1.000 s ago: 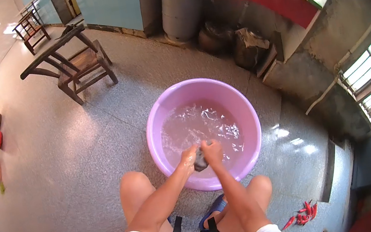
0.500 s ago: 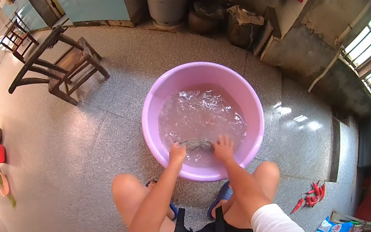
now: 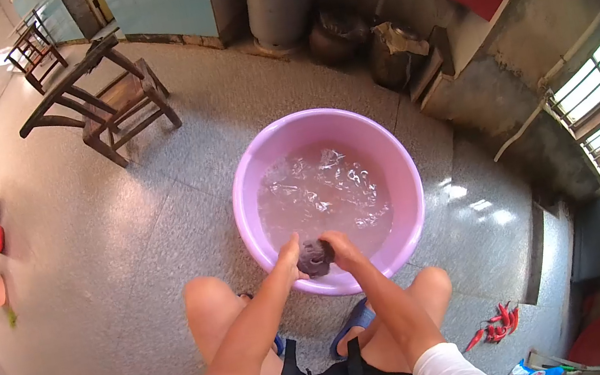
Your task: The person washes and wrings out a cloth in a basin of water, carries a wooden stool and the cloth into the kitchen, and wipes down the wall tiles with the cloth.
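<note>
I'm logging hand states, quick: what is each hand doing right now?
Left hand: closed on one side of a dark bundle.
Right hand: closed on the other side of the same bundle.

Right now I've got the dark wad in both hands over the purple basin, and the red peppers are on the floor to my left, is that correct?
No: the head view shows the red peppers on the floor to your right. Your left hand and right hand do hold the dark wad over the purple basin.
</note>
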Demonstrator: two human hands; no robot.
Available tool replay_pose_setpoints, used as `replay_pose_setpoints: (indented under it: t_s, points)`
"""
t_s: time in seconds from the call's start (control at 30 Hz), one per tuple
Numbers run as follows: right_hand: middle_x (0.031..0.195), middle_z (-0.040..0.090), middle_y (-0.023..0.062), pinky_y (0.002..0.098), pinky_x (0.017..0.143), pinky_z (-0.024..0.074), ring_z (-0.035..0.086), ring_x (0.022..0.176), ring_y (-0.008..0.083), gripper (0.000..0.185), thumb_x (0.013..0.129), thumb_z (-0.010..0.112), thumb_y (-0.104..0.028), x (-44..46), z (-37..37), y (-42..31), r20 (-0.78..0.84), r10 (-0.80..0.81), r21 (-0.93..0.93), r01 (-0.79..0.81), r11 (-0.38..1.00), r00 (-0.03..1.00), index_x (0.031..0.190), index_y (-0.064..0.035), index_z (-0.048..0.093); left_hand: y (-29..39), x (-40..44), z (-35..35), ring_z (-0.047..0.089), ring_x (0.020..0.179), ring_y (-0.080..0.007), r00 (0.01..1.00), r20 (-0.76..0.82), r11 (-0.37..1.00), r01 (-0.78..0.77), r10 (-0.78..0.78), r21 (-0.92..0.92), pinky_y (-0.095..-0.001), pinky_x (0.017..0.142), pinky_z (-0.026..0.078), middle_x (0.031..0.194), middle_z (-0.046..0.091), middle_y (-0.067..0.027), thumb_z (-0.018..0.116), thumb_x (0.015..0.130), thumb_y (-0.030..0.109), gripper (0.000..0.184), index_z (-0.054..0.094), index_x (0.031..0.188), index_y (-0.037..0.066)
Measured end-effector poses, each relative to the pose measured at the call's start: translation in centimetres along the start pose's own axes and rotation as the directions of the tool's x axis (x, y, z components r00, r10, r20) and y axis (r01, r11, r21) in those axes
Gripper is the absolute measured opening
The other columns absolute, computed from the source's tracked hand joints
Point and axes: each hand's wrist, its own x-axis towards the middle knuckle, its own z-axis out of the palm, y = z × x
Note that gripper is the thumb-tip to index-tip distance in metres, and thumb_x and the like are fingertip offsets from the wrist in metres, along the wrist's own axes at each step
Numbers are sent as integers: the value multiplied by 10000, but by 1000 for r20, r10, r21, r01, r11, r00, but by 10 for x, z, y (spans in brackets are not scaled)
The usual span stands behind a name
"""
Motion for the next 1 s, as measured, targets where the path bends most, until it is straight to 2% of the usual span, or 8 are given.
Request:
replay_pose_setpoints:
  t_s: [0.17,0.27,0.33,0.47,0.53,0.67,0.93,1.0]
  points:
    - [717,582,30,256,559,452,568,631,128,182,788,666,-152,-69,69,-44,167,-228,-235,263,936,959,931,-85,576,-8,36,-9,651,912,-262,858,491,938,37,147,-345,-410,793,546,1001,647,-160,430,934,510,496,588,1108,73]
    - [619,596,61,313,504,458,602,558,206,228,785,666,-229,-74,77,-36,265,-313,-427,402,810,912,962,-113,583,-36,78,-12,649,892,-254,848,480,902,6,224,-432,-405,774,545,983,646,-145,435,939,476,457,593,1092,76]
    - [630,622,140,409,494,463,618,551,332,259,809,639,-312,-75,83,-27,263,-666,-731,595,335,698,974,-121,578,-50,105,-5,647,871,-245,839,458,861,-24,294,-509,-400,756,544,965,646,-131,440,944,442,418,599,1075,79]
    - [676,634,180,498,560,466,628,625,395,201,866,580,-342,-53,75,-20,12,-746,-858,391,334,666,978,-175,566,-40,116,19,644,841,-232,821,414,779,-58,393,-625,-392,729,543,937,645,-109,447,952,391,361,608,1051,83]
    - [682,639,185,509,568,464,630,644,401,186,886,557,-324,-34,61,-27,-62,-759,-874,332,356,648,1004,-181,556,-2,24,32,637,779,-181,863,181,839,-375,471,-393,-351,686,540,909,649,-64,473,957,291,252,610,1008,86]
    - [793,662,185,482,629,480,636,732,406,208,894,557,-297,-5,4,-27,-215,-700,-859,209,467,681,1068,-183,548,-3,9,44,483,608,-67,726,417,791,-611,547,26,-239,526,385,681,550,20,613,887,205,151,598,788,92]
    - [935,667,204,463,806,490,624,937,404,366,792,655,-213,44,-85,51,-376,-605,-850,-2,526,702,1112,-50,582,-9,37,2,567,698,-126,879,11,840,-460,477,287,-289,627,464,761,645,-34,672,777,193,177,681,862,38]
    - [964,672,203,422,841,494,634,917,383,322,745,664,-281,41,-88,63,-67,-263,-998,-64,18,962,984,-66,670,-12,32,-1,577,758,-156,906,-6,866,-403,424,296,-333,654,471,847,647,-60,664,788,210,226,668,931,34]
